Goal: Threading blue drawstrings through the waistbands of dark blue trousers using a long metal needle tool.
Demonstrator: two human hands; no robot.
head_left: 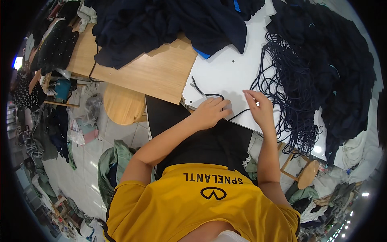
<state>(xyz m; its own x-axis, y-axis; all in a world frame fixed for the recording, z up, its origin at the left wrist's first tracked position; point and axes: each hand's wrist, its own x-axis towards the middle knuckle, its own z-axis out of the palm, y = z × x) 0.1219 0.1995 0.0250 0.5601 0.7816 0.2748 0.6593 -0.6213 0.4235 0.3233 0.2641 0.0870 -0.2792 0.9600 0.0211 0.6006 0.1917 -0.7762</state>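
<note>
My left hand (210, 113) is closed at the near edge of the white tabletop, its fingers curled round a navy cord (215, 95). A slim pointed metal tool (197, 86), which looks like scissors, sticks out beyond the knuckles; the hand hides its other end. From under the left fingers the cord runs right, toward my right hand (261, 111). That hand is raised over the table, thumb and forefinger meeting in a pinch with a small gap behind the tips. Whatever the tips hold is too small to make out. Right of it lies a tangled heap of navy cords (288, 92).
Dark navy garments (161, 28) are piled at the back across a wooden board (149, 68) and the white tabletop (225, 72). Another dark heap of cloth (342, 72) covers the right side. Round wooden stools (123, 104) stand below the table; clothes and bags lie on the floor.
</note>
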